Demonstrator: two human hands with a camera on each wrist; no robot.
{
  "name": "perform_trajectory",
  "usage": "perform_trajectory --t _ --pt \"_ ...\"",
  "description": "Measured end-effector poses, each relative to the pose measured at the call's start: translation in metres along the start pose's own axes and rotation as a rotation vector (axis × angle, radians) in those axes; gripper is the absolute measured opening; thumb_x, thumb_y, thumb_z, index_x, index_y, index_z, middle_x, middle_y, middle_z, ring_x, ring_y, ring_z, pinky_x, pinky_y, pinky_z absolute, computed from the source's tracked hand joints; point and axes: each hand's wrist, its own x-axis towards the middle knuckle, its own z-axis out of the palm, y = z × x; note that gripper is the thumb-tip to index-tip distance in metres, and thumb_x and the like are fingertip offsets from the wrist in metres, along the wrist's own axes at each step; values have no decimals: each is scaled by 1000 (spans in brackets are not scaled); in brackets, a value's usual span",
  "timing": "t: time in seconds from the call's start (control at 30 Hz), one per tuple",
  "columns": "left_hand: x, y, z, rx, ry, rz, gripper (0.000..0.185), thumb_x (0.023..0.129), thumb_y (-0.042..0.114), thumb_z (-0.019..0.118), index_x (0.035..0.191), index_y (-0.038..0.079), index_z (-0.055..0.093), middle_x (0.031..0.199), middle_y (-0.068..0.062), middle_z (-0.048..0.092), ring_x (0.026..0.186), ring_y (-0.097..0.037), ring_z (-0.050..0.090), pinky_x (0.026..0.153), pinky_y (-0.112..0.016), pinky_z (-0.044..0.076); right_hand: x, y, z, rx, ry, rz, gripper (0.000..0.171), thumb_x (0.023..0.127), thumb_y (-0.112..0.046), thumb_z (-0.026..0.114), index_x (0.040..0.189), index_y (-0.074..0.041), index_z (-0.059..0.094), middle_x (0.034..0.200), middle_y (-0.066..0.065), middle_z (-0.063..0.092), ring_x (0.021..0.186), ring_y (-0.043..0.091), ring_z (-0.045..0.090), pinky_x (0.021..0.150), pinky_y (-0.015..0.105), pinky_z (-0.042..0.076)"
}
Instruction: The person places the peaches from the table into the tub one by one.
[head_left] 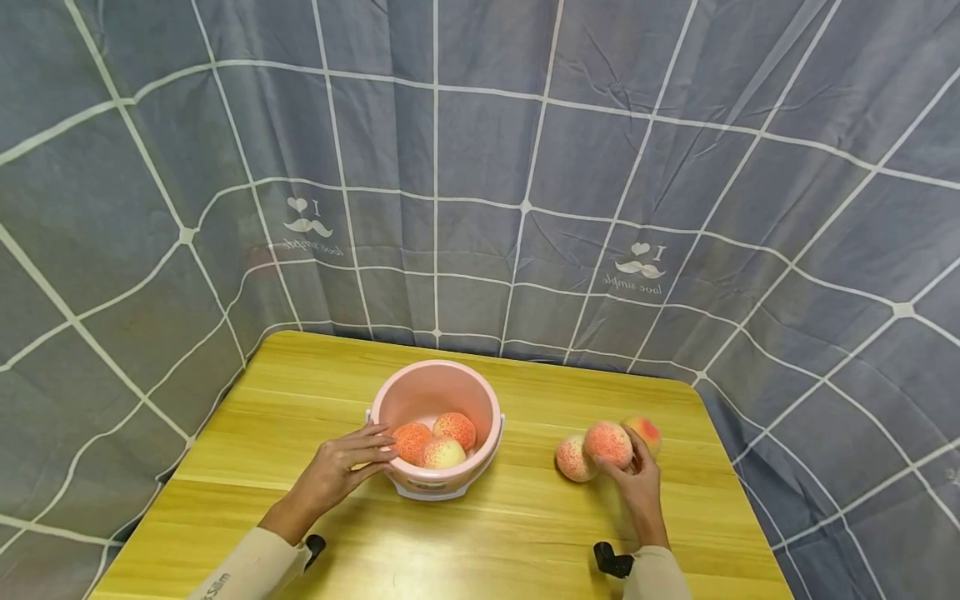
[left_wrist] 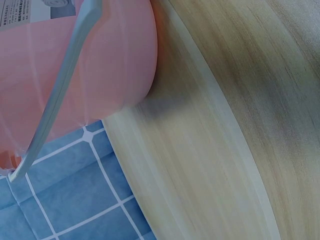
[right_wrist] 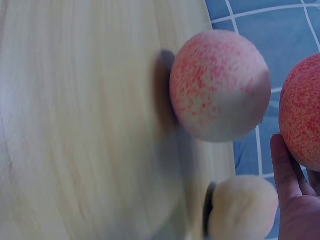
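A pink bucket (head_left: pixel 438 375) stands on the table with three peaches (head_left: pixel 454 430) inside. My left hand (head_left: pixel 347 463) rests on the bucket's near left rim, its fingers extended over the edge. The left wrist view shows the bucket's side (left_wrist: pixel 120 65) and pale handle (left_wrist: pixel 60 85), but not that hand. On the right, my right hand (head_left: pixel 637 483) grips a red-speckled peach (head_left: pixel 608 444) between thumb and fingers. A paler speckled peach (head_left: pixel 574 458) lies just left of it, and another peach (head_left: pixel 643 433) sits behind the hand, partly hidden.
The yellow wood-grain table (head_left: pixel 315 375) carries everything. A grey-blue curtain (head_left: pixel 480 167) with white lines hangs around its back and sides. Black wrist mounts (head_left: pixel 613 560) show at both sleeves.
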Motion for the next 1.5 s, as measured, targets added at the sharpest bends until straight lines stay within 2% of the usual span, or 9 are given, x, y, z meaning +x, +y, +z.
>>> perform_trajectory --t 0.17,0.43,0.77,1.07,1.27,1.4,1.5 --pt "-1 -2 1 6 15 17 25 70 9 80 95 9 78 100 -11 73 102 -35 66 103 -17 43 2 -6 7 0 -35 -22 74 81 8 73 146 0 38 133 1 42 110 -1 50 90 6 46" --pt "1 0 0 16 6 2 33 62 5 83 95 9 79 101 -11 73 104 -35 65 104 -17 41 4 -16 20 19 -109 -56 75 80 10 72 145 1 37 136 7 41 110 1 50 91 8 48" --pt "-1 -2 1 16 17 23 27 68 9 81 95 10 79 102 -8 73 102 -35 66 103 -18 44 9 -23 38 23 -162 -96 75 78 9 75 144 0 40 137 12 42 109 3 53 91 11 50" --pt "-1 -1 2 14 26 37 26 69 9 81 96 10 78 100 -9 73 100 -35 67 103 -19 45 12 -26 51 0 -215 -120 73 79 8 75 143 -1 42 140 15 41 111 4 51 92 10 49" --pt "0 -1 2 27 45 64 20 76 16 78 96 10 78 99 -9 73 100 -34 67 100 -21 48 14 -33 62 -60 -262 -113 73 79 4 77 143 -4 43 140 18 44 114 15 52 91 13 50" --pt "0 0 1 35 43 59 23 73 13 80 96 10 78 100 -9 73 100 -34 67 100 -20 47 16 -40 70 -60 -287 -119 73 78 4 77 143 -6 44 140 17 45 117 24 51 92 16 51" --pt "0 0 0 41 34 48 27 69 9 81 96 10 78 100 -9 73 100 -34 67 100 -19 47 17 -44 76 -43 -303 -127 73 78 5 77 142 -3 44 139 17 46 117 24 52 92 17 51"
